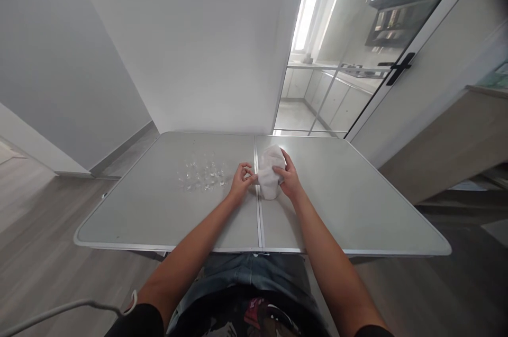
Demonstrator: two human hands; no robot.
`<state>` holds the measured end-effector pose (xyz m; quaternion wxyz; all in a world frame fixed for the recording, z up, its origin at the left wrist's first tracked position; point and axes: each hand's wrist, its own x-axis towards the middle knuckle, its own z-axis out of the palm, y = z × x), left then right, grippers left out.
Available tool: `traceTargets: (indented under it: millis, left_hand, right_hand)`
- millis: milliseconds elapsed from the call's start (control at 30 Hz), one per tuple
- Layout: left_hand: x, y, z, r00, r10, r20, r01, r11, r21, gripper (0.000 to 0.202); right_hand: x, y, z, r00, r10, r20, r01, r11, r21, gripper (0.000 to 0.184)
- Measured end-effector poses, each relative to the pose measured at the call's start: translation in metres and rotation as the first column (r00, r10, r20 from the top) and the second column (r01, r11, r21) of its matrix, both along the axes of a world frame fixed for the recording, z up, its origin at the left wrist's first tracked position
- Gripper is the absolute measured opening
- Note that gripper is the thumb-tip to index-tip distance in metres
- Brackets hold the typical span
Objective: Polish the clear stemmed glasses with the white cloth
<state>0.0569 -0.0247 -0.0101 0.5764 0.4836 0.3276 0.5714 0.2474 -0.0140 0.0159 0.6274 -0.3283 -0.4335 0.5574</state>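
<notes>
A white cloth (271, 172) hangs loosely bunched in my right hand (289, 174), just right of the table's centre seam. The thumb lies across the front of the cloth and the fingers are behind it. At the cloth's left edge is my left hand (243, 181), with thumb and forefinger pinched together. Whatever is between those fingertips is too small or hidden to make out. To the left of that hand, several small clear glass-like pieces (204, 174) stand in a cluster on the table; their exact kind is hard to tell.
Both hands are over a pale folding table (341, 205) with a metal rim and a raised centre seam (260, 220). A white wall (198, 62) borders its far edge. A glass door with a black handle (400, 69) stands at the back right. A white cable (71, 305) runs beside my left arm.
</notes>
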Motion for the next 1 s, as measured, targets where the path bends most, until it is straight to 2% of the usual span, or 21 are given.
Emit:
traceTargets:
  millis: [100,167,233,333,400,467,533,600,667,733,833,933,1000]
  left_hand:
    - [0.004,-0.002,0.000,0.995,-0.092,0.030,0.095,0.991,-0.092,0.062]
    - [0.006,-0.002,0.000,0.990,-0.136,0.035,0.139,0.987,-0.079,0.063]
    - [0.006,-0.001,-0.001,0.993,-0.114,0.009,0.114,0.993,-0.021,0.051]
    - [0.003,0.002,-0.002,0.999,0.012,-0.041,-0.009,0.997,0.076,0.033]
    - [0.001,0.003,-0.002,0.996,0.074,-0.055,-0.065,0.987,0.150,0.029]
    - [0.000,0.002,-0.001,0.992,0.109,-0.069,-0.091,0.971,0.221,0.030]
    - [0.000,0.001,0.001,0.985,0.138,-0.102,-0.107,0.959,0.261,0.035]
    - [0.000,-0.002,0.004,0.972,0.174,-0.155,-0.127,0.952,0.278,0.039]
    - [0.000,-0.005,0.006,0.948,0.219,-0.231,-0.144,0.943,0.301,0.039]
    - [0.000,-0.010,0.010,0.899,0.290,-0.329,-0.166,0.919,0.357,0.036]
    - [-0.003,-0.025,0.018,0.772,0.396,-0.498,-0.152,0.875,0.460,0.021]
    - [-0.009,-0.048,0.023,0.637,0.450,-0.625,-0.103,0.854,0.510,0.015]
    - [-0.017,-0.065,0.020,0.591,0.469,-0.656,-0.132,0.859,0.495,0.014]
  right_hand:
    - [-0.002,-0.004,0.002,0.995,0.093,0.047,-0.091,0.995,-0.035,0.102]
    - [-0.005,-0.004,0.000,0.990,0.110,0.092,-0.106,0.993,-0.043,0.096]
    - [-0.007,-0.001,-0.005,0.990,0.073,0.123,-0.070,0.997,-0.025,0.078]
    - [-0.005,0.004,-0.011,0.988,0.009,0.153,-0.007,1.000,-0.014,0.042]
    - [-0.004,0.003,-0.010,0.982,0.042,0.185,-0.036,0.999,-0.035,0.034]
    - [-0.003,-0.001,-0.005,0.964,0.145,0.223,-0.137,0.989,-0.050,0.041]
    - [-0.004,-0.006,-0.001,0.937,0.251,0.244,-0.246,0.968,-0.053,0.059]
    - [-0.005,-0.008,0.000,0.935,0.278,0.221,-0.272,0.961,-0.059,0.068]
    - [-0.003,-0.004,-0.004,0.966,0.201,0.160,-0.191,0.979,-0.077,0.064]
    - [0.002,0.004,-0.012,0.993,0.063,0.104,-0.052,0.993,-0.107,0.053]
    - [0.009,0.015,-0.025,0.990,-0.116,0.080,0.126,0.981,-0.146,0.046]
    - [0.010,0.020,-0.034,0.982,-0.181,0.060,0.189,0.969,-0.159,0.047]
    - [0.008,0.022,-0.037,0.980,-0.198,0.019,0.198,0.968,-0.154,0.047]
